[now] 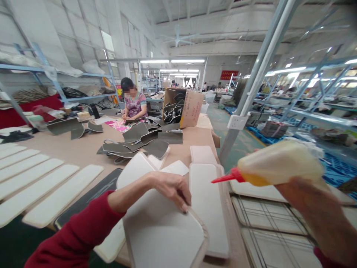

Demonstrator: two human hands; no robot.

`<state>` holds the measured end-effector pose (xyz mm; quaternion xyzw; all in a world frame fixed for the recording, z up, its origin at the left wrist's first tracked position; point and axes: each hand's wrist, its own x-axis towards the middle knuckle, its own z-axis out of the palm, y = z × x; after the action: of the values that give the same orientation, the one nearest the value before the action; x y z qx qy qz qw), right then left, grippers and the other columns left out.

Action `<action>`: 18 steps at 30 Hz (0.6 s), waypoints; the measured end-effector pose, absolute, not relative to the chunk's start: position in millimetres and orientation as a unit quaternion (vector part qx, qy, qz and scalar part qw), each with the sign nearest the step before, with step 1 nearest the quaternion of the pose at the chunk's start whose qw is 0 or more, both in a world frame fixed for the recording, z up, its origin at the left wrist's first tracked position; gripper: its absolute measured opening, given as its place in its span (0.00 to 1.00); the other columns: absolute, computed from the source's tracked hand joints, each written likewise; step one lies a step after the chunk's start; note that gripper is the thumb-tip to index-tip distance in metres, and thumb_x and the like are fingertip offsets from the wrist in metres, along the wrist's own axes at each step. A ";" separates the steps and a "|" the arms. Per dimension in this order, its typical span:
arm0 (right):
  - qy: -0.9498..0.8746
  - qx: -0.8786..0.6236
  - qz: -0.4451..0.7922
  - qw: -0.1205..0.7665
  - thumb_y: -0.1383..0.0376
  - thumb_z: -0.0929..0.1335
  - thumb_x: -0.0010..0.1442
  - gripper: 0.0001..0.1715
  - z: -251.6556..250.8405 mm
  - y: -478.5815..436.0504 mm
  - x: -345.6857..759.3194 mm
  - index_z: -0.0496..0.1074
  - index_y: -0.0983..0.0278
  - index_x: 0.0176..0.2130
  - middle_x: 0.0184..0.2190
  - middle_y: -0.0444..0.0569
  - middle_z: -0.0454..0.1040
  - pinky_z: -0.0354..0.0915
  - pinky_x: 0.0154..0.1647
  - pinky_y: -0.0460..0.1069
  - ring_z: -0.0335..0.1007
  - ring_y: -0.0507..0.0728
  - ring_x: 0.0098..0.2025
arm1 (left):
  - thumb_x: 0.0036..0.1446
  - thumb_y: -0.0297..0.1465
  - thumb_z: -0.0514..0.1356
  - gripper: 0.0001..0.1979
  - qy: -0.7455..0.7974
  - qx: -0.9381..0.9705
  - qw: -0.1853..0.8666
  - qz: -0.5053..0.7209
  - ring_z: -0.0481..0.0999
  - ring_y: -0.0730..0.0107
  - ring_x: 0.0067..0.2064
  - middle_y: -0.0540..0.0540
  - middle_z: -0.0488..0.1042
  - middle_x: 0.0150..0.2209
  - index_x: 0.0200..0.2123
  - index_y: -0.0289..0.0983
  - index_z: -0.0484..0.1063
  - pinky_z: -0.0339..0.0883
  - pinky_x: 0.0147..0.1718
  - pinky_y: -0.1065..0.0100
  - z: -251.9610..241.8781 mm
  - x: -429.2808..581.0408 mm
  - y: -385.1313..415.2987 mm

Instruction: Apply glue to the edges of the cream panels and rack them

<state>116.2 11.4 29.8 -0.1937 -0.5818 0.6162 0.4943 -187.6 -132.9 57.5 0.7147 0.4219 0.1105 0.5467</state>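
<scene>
My left hand (170,188) reaches across from the lower left, its fingers closed on the edge of a white panel (164,232) with rounded corners and a beige border. The panel lies tilted in front of me. In my right hand (302,195), a translucent squeeze bottle (281,162) is held on its side, its red nozzle pointing left. Amber liquid shows along the bottle's lower side. Below and left of the nozzle, apart from it, is a stack of white rectangular panels (208,212). The left fingertips under the panel edge are partly hidden.
Long white strips (64,195) lie in a row at left. Dark green cut pieces (139,136) are piled mid-table before a cardboard box (192,108). A co-worker (135,100) sits across the table. A metal post (248,89) rises at right, above strapped panel stacks (267,216).
</scene>
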 end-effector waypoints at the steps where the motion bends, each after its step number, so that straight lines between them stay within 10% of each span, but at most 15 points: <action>1: -0.591 -0.211 0.614 0.480 0.57 0.78 0.40 0.35 28.3 9.4 116.9 0.71 0.54 0.49 0.47 0.51 0.72 0.69 0.49 0.57 0.67 0.68 0.51 | 0.47 0.42 0.67 0.18 0.420 0.711 0.552 0.113 0.72 0.73 0.29 0.49 0.76 0.25 0.30 0.31 0.78 0.62 0.27 0.77 56.2 -187.7 -132.1; 18: -0.500 -0.140 0.770 0.370 0.51 0.78 0.38 0.38 21.9 -21.9 87.6 0.73 0.55 0.49 0.47 0.50 0.74 0.67 0.50 0.57 0.70 0.65 0.49 | 0.49 0.26 0.66 0.07 0.378 0.689 0.613 0.088 0.77 0.68 0.34 0.49 0.80 0.29 0.34 0.32 0.81 0.69 0.33 0.75 66.4 -164.8 -129.7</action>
<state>87.6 -21.9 21.9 -0.1395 -0.5001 0.7702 0.3704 -164.8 -129.7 66.4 0.6886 0.3777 0.0877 0.6128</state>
